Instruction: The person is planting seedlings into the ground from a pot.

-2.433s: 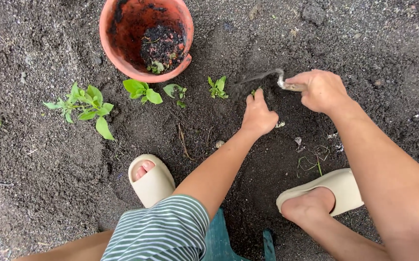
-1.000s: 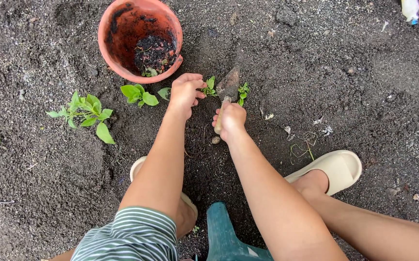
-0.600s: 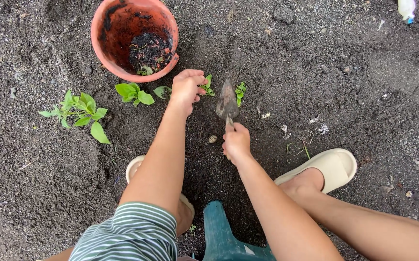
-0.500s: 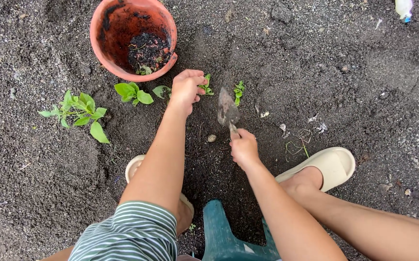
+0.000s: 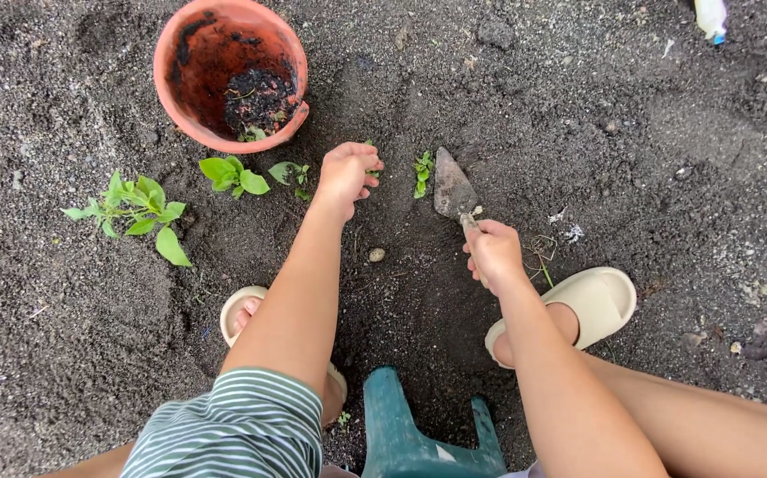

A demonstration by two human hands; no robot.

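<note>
An orange pot [image 5: 228,75] lies tipped on dark soil [image 5: 622,133]. Just below the pot, small green seedlings [image 5: 231,174] stand in a row. The left hand [image 5: 346,175] is curled around one seedling to the right of the pot. Further right of the pot, the right hand [image 5: 492,252] grips a trowel [image 5: 454,193], its blade resting on the soil.

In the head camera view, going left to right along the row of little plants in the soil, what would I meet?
Largest leafy seedling → smaller seedling → tiny seedling → left hand → small sprout → trowel → right hand.
</note>
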